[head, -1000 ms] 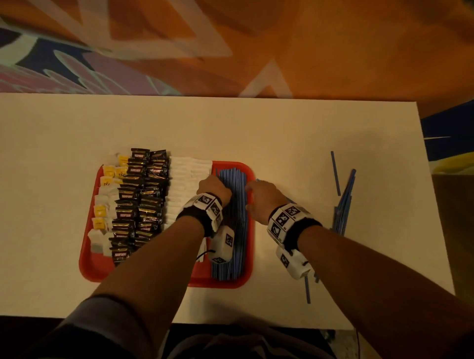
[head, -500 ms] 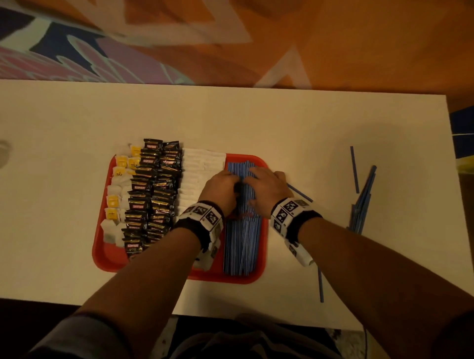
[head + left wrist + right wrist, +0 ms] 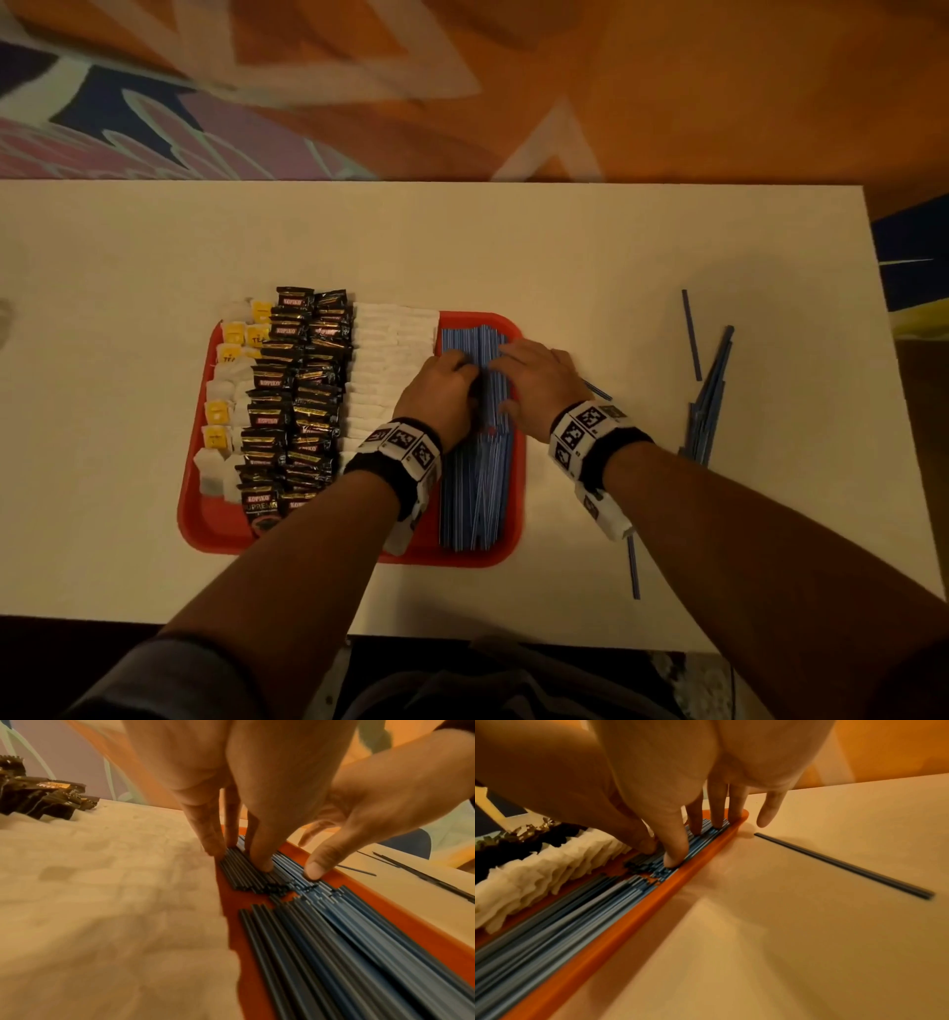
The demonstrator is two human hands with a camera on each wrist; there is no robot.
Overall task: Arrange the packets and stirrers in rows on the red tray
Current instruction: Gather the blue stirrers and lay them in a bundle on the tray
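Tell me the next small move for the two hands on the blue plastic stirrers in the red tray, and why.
Probably slide the far blue stirrer batch toward the near batch: the left hand and right hand press it with fingertips, and its ragged ends leave a gap of bare red tray.

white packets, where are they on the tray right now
In the head view the white packets form a row mid-tray, between the black packets on their left and the blue stirrers on their right.
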